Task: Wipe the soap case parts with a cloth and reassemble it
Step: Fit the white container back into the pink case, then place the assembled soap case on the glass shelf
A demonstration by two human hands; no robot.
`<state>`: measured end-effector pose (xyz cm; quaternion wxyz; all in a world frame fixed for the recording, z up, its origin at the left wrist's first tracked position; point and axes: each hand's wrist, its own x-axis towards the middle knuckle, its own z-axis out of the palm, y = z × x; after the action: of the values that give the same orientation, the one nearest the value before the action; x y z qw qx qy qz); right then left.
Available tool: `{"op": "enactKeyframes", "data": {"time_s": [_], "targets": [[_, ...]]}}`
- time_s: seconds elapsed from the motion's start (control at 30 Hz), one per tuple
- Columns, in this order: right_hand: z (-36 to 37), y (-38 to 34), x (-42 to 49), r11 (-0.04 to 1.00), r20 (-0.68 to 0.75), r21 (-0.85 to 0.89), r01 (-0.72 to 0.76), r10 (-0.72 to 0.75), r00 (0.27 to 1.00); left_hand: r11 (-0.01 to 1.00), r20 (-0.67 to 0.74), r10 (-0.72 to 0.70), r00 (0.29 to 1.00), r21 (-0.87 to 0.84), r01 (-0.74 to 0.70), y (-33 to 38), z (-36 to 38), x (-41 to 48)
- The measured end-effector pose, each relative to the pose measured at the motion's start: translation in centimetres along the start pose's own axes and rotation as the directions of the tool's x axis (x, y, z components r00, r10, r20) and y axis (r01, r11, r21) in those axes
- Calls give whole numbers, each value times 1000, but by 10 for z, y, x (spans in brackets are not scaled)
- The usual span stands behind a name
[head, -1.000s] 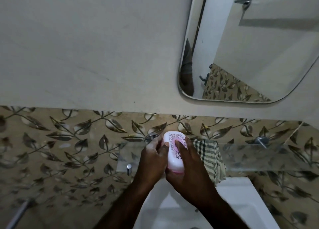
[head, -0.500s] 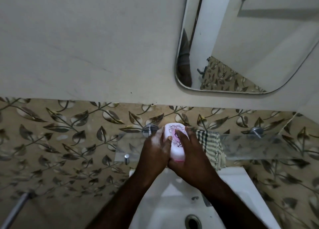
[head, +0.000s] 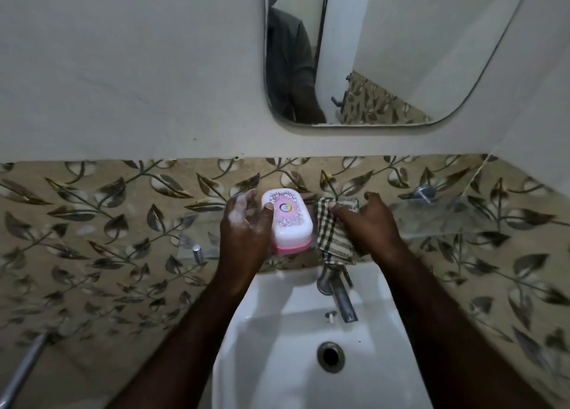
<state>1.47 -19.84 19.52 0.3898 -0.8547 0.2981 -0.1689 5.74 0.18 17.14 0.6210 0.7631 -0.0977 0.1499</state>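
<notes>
Head view, near to far: white sink point(head: 277, 331) at bottom with drain point(head: 331, 356) and metal tap point(head: 339, 294), both forearms reaching over it to the glass shelf point(head: 456, 220) on the leaf-pattern tile wall. Left hand point(head: 243, 223), soap suds on the fingers, is wrapped around the left side of the soap case point(head: 287, 220), thumb on the lid's near-left edge; grip is closed on the case, holding it on or just above the shelf, can't tell which. Case is closed, white lid over pink base, long axis running roughly away from the person, slightly tilted to the right at the near end. Right hand point(head: 370, 223) sits just right of the case, fingers pinching the top of the checked cloth point(head: 334, 232), which lies on the shelf and hangs over its front edge above the tap. Cloth is right beside the case, touching or nearly touching its right side. Key relation: cloth lies to the right of the case, under the right hand, so that hand is nearer for lifting it; left hand steadies the case. Judged: wiping not yet under way, lid still on, so parts probably need separating first. Mirror point(head: 385, 53) above on the plain wall.
</notes>
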Motion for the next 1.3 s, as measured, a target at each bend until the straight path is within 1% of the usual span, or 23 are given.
{"op": "enactKeyframes", "data": {"time_s": [0.07, 0.13, 0.27, 0.37, 0.4, 0.43, 0.5, 0.53, 0.57, 0.6, 0.63, 0.67, 0.73, 0.8, 0.87, 0.9, 0.93, 1.03, 1.07, 1.1, 1.13, 1.23, 1.3], "targets": [[0, -2, 7, 1000, 34, -19, 17, -17, 999, 998, -2, 52, 999, 38, -52, 6, 6, -4], [1, 0, 13, 998, 78, 39, 52, -55, 995, 992, 11, 104, 995, 76, -104, 17, 14, -10], [-16, 5, 6, 929, 144, 351, 118, -179, 973, 982, 57, 173, 983, 63, -176, 42, 32, -19], [-46, 9, -5, 786, 233, 616, 49, -241, 942, 972, 104, 214, 971, 77, -223, 58, 40, -26], [-56, 9, -8, 728, 244, 685, 30, -268, 932, 982, 159, 179, 971, 34, -186, 65, 42, -29], [-68, 9, -9, 662, 250, 749, 8, -294, 923, 993, 242, 114, 964, -44, -107, 72, 46, -33], [-88, 8, -8, 560, 249, 828, -15, -344, 905, 962, 439, -10, 899, -241, 128, 84, 60, -40], [-95, 9, -6, 561, 243, 828, 7, -370, 897, 918, 525, -45, 850, -314, 243, 86, 69, -43], [-99, 11, -4, 612, 226, 788, 67, -389, 893, 880, 583, -59, 810, -352, 318, 86, 77, -46], [-102, 16, -2, 681, 213, 719, 138, -406, 889, 859, 605, -72, 793, -367, 357, 82, 86, -50], [-105, 23, -1, 731, 208, 657, 181, -408, 889, 851, 602, -91, 794, -368, 376, 80, 94, -54], [-108, 32, 1, 750, 211, 637, 178, -392, 895, 854, 589, -115, 800, -352, 382, 74, 101, -57], [-115, 56, 1, 730, 252, 678, 90, -346, 904, 850, 589, -152, 793, -332, 409, 65, 114, -66], [-124, 85, -3, 695, 342, 717, -44, -296, 892, 835, 654, -194, 731, -281, 473, 55, 129, -80], [-127, 119, -9, 672, 486, 708, -217, -241, 840, 816, 720, -239, 652, -216, 537, 43, 146, -97], [-124, 135, -12, 681, 539, 679, -275, -208, 816, 790, 736, -273, 619, -196, 581, 37, 154, -105], [-121, 154, -13, 690, 562, 653, -312, -165, 811, 742, 751, -316, 579, -185, 645, 31, 164, -114], [-103, 203, -7, 645, 489, 652, -399, 45, 871, 542, 766, -461, 449, -157, 825, 13, 192, -134], [-96, 216, -4, 625, 465, 652, -430, 119, 877, 506, 754, -503, 422, -139, 852, 5, 199, -139], [-89, 229, -2, 612, 452, 647, -455, 173, 875, 497, 740, -537, 405, -110, 861, -2, 207, -142], [-83, 241, 1, 613, 446, 632, -474, 213, 869, 509, 719, -566, 403, -80, 857, -9, 214, -144], [-65, 267, 15, 654, 423, 570, -497, 285, 860, 567, 659, -614, 435, -14, 823, -28, 229, -141], [-56, 273, 28, 690, 357, 549, -471, 316, 879, 578, 631, -625, 460, -22, 816, -32, 240, -133]]}}
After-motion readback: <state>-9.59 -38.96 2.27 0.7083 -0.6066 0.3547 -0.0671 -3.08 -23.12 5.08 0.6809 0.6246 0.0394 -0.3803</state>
